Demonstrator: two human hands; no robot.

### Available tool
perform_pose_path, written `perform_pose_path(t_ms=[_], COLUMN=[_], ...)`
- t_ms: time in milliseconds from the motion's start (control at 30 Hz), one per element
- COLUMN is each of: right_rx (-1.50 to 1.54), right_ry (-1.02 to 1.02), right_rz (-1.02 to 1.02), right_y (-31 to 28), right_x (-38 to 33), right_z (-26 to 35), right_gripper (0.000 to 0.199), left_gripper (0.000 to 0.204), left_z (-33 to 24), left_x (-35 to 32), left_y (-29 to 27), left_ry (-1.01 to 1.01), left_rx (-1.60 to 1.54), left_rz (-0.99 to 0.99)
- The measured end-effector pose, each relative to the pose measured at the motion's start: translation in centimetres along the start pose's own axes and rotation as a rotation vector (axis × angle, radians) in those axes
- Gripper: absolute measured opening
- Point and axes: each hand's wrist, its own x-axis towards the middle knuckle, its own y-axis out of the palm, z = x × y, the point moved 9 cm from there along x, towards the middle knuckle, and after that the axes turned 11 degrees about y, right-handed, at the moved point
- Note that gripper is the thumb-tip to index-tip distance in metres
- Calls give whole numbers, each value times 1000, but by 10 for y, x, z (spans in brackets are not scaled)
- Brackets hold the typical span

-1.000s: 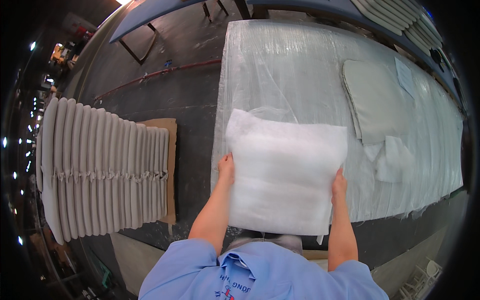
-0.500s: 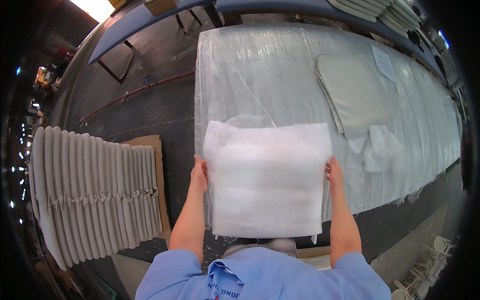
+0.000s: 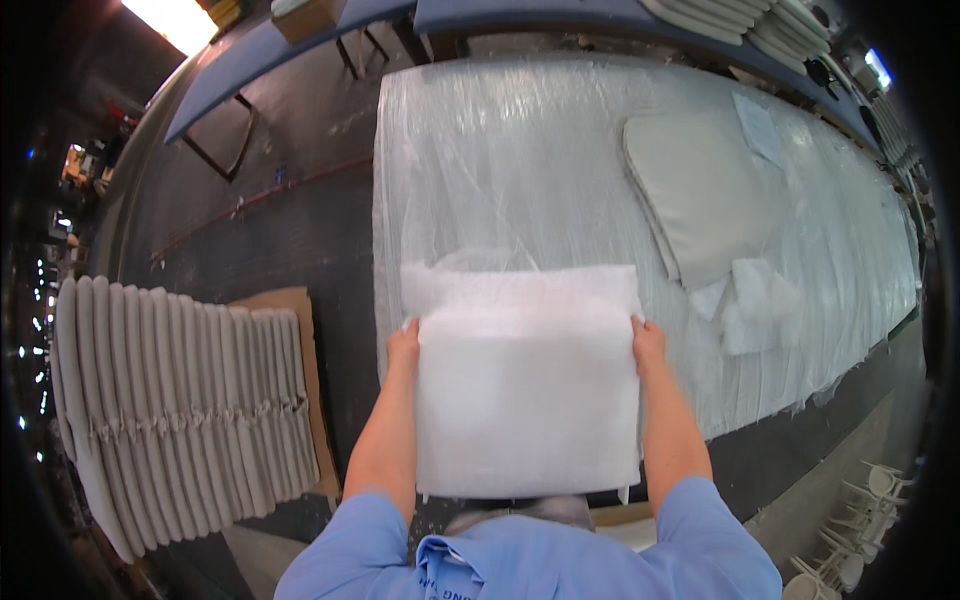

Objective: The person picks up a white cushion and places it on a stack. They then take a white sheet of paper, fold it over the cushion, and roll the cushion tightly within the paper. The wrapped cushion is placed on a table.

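In front of me a white wadding sheet (image 3: 525,400) drapes over a squarish piece, with two short white ends poking out below its near edge. The piece beneath is hidden. My left hand (image 3: 404,347) is closed on the sheet's left edge, and my right hand (image 3: 649,345) grips the opposite edge at about the same height. The far strip of the sheet lies loose beyond my hands, on a large surface wrapped in clear plastic film (image 3: 480,170). To the right are crumpled wadding scraps (image 3: 755,310) and a stack of beige fabric pieces (image 3: 700,200).
A row of beige padded cushions (image 3: 190,400) stands at the left against brown cardboard (image 3: 318,400). Blue-topped tables (image 3: 540,14) run along the back, with more cushions (image 3: 700,18) on them. A pale paper sheet (image 3: 758,130) lies far right; white chairs (image 3: 850,540) stand lower right.
Both hands have moved inward onto the wadding's side edges and closed there. The sheet's sides now sit tighter against the piece beneath. The whole view has shifted slightly.
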Motion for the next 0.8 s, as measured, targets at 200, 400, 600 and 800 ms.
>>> perform_pose_path(t_ms=[200,400,600,800], right_rx=[-66,289,-41,-260], right_ry=[-51,127,-134,-173], right_rz=[16,214,29,-114], right_y=[4,-7,-24,-14], right_x=[-7,-24,-12,-20], right_z=[28,33,23,41], right_gripper=[41,32,39,38], left_gripper=[48,52,36,32], left_z=[-4,-12,-11,-41], left_x=[0,-31,-20,-11], left_y=[-11,-12,-3,-27], left_ry=[-34,-216,-53,149], left_rx=[-100,-627,-284,497], left_rz=[-13,206,113,-127])
